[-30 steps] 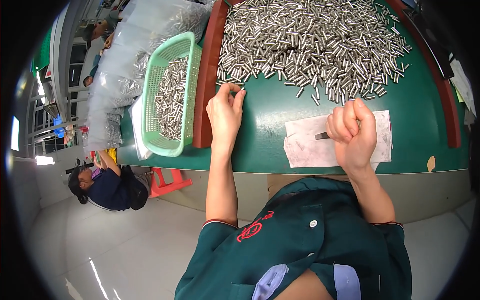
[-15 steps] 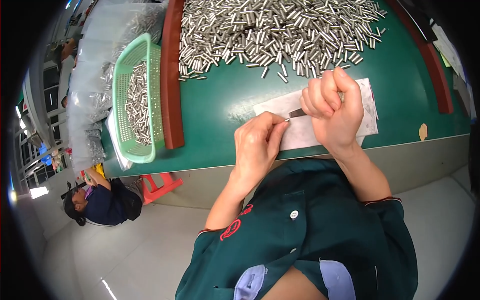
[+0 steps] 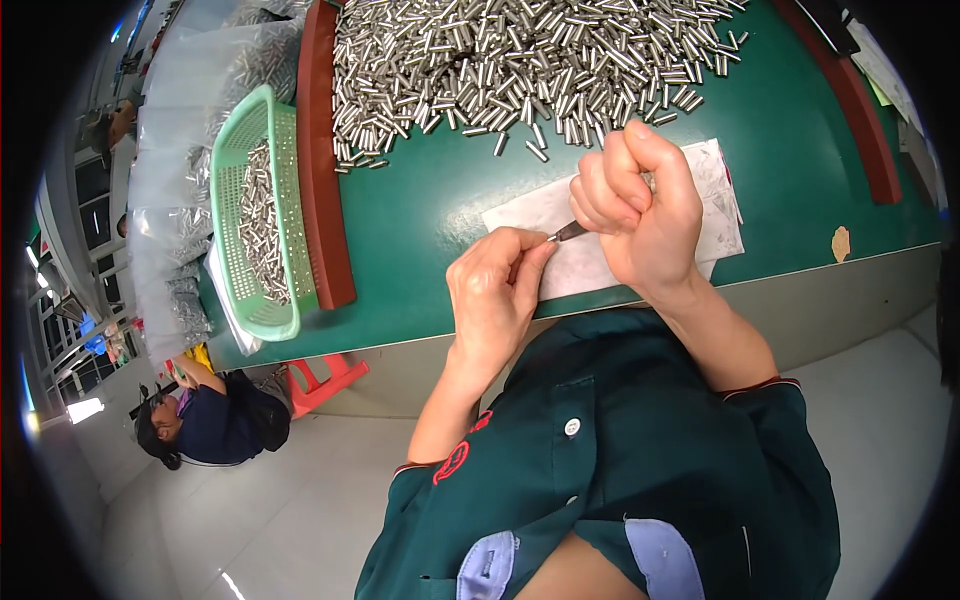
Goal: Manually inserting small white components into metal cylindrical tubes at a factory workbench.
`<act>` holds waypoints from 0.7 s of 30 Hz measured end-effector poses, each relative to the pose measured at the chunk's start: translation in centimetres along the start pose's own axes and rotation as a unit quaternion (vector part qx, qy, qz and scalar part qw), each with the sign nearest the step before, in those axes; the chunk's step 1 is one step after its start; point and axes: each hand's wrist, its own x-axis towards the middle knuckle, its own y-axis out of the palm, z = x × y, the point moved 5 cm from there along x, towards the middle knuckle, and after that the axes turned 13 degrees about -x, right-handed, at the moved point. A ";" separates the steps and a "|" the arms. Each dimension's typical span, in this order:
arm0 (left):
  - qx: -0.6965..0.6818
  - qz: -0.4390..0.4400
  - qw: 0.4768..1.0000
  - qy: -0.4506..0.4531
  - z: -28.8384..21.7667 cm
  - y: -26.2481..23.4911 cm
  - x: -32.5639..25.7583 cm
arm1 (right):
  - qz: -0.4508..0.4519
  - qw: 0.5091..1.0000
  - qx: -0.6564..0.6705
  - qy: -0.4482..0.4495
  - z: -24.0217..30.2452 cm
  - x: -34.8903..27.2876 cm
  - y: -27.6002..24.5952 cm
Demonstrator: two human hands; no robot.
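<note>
My left hand (image 3: pixel 488 285) is closed, its thumb and forefinger pinching a small shiny metal pin (image 3: pixel 553 238), of which only the end shows. My right hand (image 3: pixel 640 215) is wrapped in a fist round a dark, tapered hand tool (image 3: pixel 571 231); its handle is hidden in the palm. The tool's narrow end points left and meets the pin at my left fingertips, though exact contact is hard to make out. Both hands are over a smudged white sheet (image 3: pixel 585 272) on the green tabletop. Beyond them lies a large heap of short metal pins (image 3: pixel 530 60).
A green plastic basket (image 3: pixel 222 225) holding more pins stands left of a reddish-brown rail (image 3: pixel 322 180). Clear bags (image 3: pixel 165 180) of metal parts line the far left. Another rail (image 3: pixel 855 110) bounds the right side. A person (image 3: pixel 220 420) sits near a red stool (image 3: pixel 330 383) at lower left.
The dark tool has come closer to the pin, and its tip now meets the pin's end. The whole view has shifted slightly; both hands keep their grips.
</note>
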 end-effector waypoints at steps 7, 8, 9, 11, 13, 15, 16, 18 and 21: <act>0.007 -0.007 1.000 -0.004 0.1 0.0 0.0 | -0.002 1.000 -0.007 0.007 -0.1 0.0 0.0; 0.010 -0.007 1.000 -0.004 0.1 0.0 0.0 | -0.001 1.000 -0.009 0.007 -0.1 0.1 0.0; 0.009 -0.006 1.000 -0.004 0.1 0.0 0.1 | -0.002 1.000 -0.009 0.007 -0.2 0.0 0.0; 0.014 -0.003 1.000 0.000 -0.1 0.0 0.1 | -0.010 0.999 -0.034 0.009 -0.4 0.0 0.1; 0.010 0.000 1.000 -0.002 -0.2 0.0 0.3 | -0.009 0.999 -0.041 0.004 -0.4 0.0 0.3; 0.006 0.003 1.000 -0.004 -0.3 0.0 0.4 | -0.008 0.999 -0.048 0.000 -0.3 0.0 0.4; 0.011 0.004 1.000 -0.003 -0.3 0.0 0.3 | -0.007 0.999 -0.046 0.000 -0.3 -0.1 0.4; 0.017 0.004 1.000 -0.003 -0.3 0.0 0.3 | -0.005 0.999 -0.045 0.002 -0.2 0.0 0.3; 0.012 0.001 1.000 -0.004 -0.1 0.0 0.2 | -0.003 1.000 -0.024 0.003 0.0 0.1 0.2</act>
